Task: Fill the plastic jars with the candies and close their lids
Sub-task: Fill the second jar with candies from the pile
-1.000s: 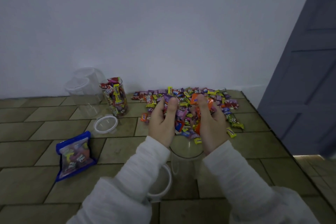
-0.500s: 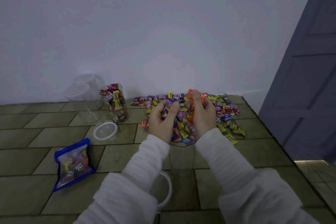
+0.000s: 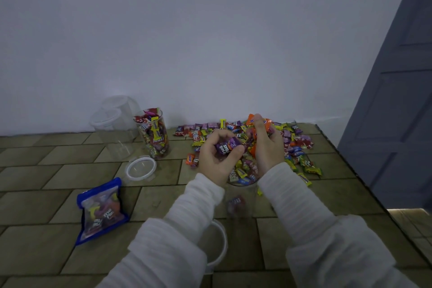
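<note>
Above an open clear jar (image 3: 239,196) on the tiled bench (image 3: 58,161), the left hand (image 3: 216,158) grips a purple "Fruit Plus" candy (image 3: 225,146); the right hand (image 3: 265,145) clutches orange-wrapped sweets. The candy pile (image 3: 297,145) reaches toward the bench's right edge. A filled jar (image 3: 153,134) showing "relaxa" stands left, open tiles around it.
</note>
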Available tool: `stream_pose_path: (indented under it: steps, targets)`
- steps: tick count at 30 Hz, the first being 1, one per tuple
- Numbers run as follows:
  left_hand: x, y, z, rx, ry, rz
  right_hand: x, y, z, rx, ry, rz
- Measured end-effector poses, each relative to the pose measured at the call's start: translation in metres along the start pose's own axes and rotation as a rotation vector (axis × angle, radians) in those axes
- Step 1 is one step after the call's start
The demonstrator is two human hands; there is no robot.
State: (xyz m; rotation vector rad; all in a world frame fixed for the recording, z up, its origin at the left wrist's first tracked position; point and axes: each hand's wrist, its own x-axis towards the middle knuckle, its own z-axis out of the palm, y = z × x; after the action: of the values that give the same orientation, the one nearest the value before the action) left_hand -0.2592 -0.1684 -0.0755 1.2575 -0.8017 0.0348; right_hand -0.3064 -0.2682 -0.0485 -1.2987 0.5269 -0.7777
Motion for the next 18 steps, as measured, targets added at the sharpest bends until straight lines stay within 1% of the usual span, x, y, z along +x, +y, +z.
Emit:
stream_pose_path:
  steps: [3,7,14,18]
  targets:
    - [0.0,-0.001,-0.003,0.031,-0.022,0.047,0.0,0.002,0.003,-0.025,0.007,-0.044]
    - [-0.001,-0.002,-0.003,0.026,-0.012,0.064,-0.001,0.002,0.002,-0.03,0.02,-0.03]
    - [-0.006,-0.005,-0.001,-0.213,0.024,-0.023,-0.003,0.001,0.008,-0.002,0.001,-0.033]
    - [-0.01,-0.017,-0.004,-0.238,0.098,-0.013,0.0,0.004,0.004,-0.013,0.012,0.005]
